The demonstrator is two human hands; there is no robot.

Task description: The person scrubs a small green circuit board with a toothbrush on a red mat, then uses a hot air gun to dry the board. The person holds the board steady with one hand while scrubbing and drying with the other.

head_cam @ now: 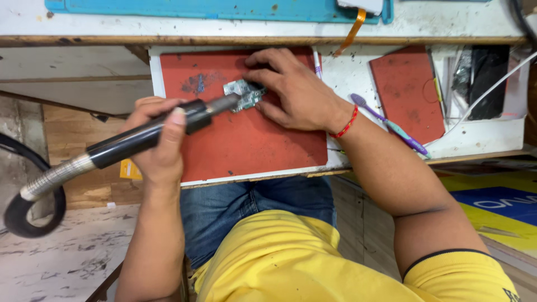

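Board [244,93], small, green and silvery with an uneven outline, lies flat near the top edge of a big red mat [246,145], whose rubbery surface carries a grey scorched smudge just left of the board. The right hand [293,89] rests palm down on the mat with its fingers curled together, the fingertips pressing the board's right edge. The left hand [159,137] is wrapped in a closed fist around a hot-air wand [151,134], a black cylindrical handle with a short metal nozzle whose tip hangs right over the board's left side; whether it touches cannot be told. From the handle's rear runs a ribbed silver hose [53,179] that joins a thick black loop of cable. A red thread band [347,124] circles the right wrist. The mat sits on a scuffed white tray [347,72]. Farther right on it lie a purple toothbrush [389,124] and a smaller red mat [405,92]. Above, a teal mat [212,8] covers the worn bench.
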